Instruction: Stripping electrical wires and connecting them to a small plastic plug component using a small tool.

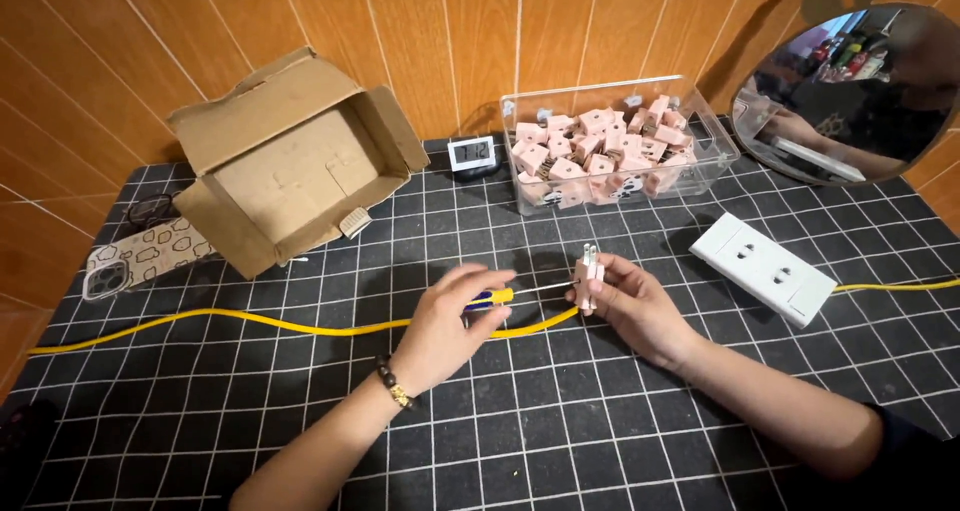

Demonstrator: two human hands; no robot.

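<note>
My right hand (630, 306) holds a small pink electric plug (588, 277) upright, prongs pointing up, above the black gridded mat (520, 431). A yellow cable (250, 323) runs from the plug leftward across the mat. In my left hand (448, 323) is a screwdriver with a yellow and blue handle (490, 298). Its thin metal shaft points right and reaches the side of the plug. A beaded bracelet sits on my left wrist.
A clear box (722, 153) of several pink plugs stands at the back. An open cardboard box (290, 161) lies at the back left, a phone in a patterned case (140, 256) beside it. A white socket strip (765, 267) with a yellow lead, a small digital clock (472, 154) and a round mirror (850, 91) are on the right.
</note>
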